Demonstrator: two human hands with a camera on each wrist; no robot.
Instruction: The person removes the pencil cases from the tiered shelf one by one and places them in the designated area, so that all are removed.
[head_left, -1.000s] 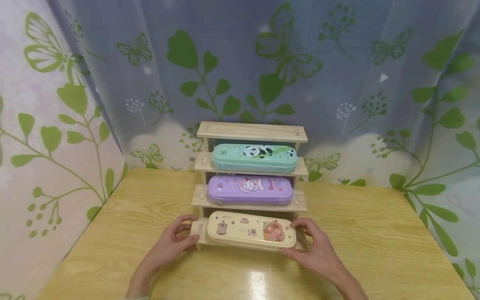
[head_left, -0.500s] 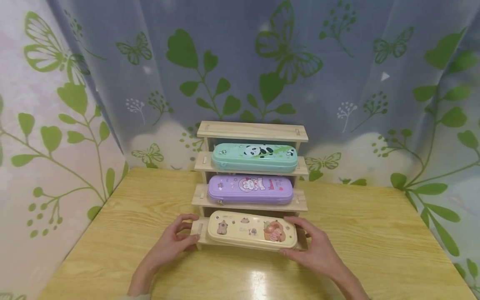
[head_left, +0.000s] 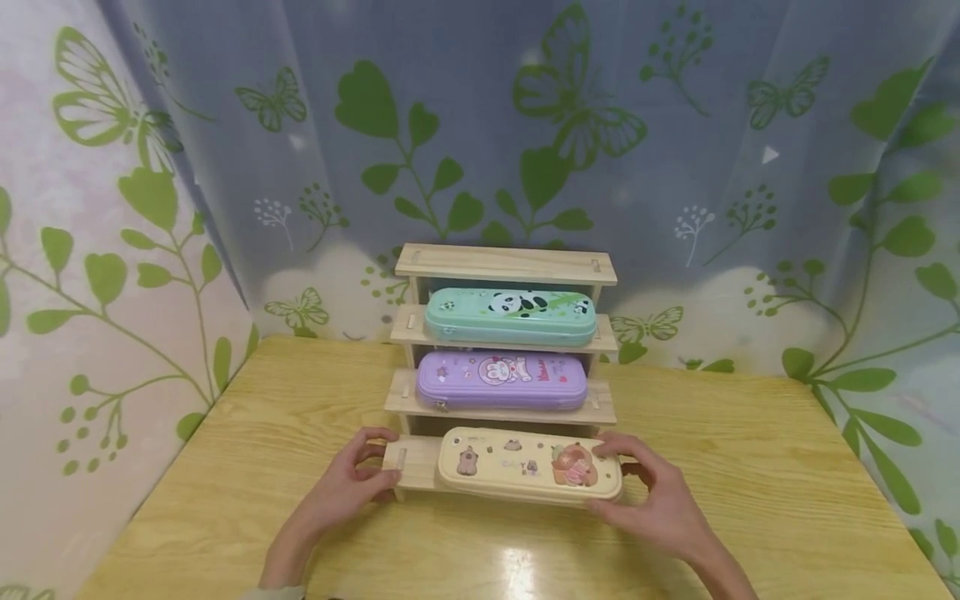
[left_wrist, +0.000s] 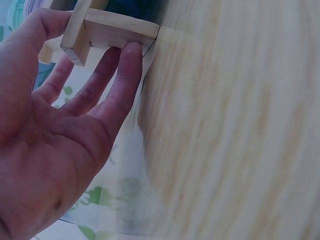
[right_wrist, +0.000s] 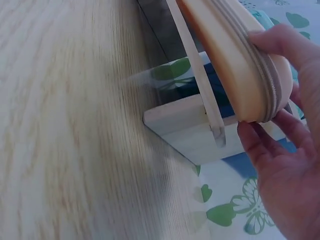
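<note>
A cream pencil case (head_left: 517, 467) with bear and fruit pictures lies on the lowest step of a stepped wooden rack (head_left: 502, 262). Its right end juts past that step. My right hand (head_left: 663, 500) pinches this end; in the right wrist view the thumb presses near the zip of the pencil case (right_wrist: 232, 65), with fingertips on the other side. At the step's left end, my left hand (head_left: 348, 483) grips the wood; the left wrist view has thumb and fingers around the rack's end (left_wrist: 120, 27). Above sit a purple pencil case (head_left: 450, 379) and a teal panda pencil case (head_left: 468, 318).
The rack stands on a wood-grain table (head_left: 750, 483). Behind it hangs a blue curtain (head_left: 465, 100) printed with green leaves and butterflies. A patterned pale wall covering (head_left: 45, 333) borders the table's left side.
The cream pencil case has slid to the right along the lowest step, with the right hand moving along. My left hand keeps its place on the step's end.
</note>
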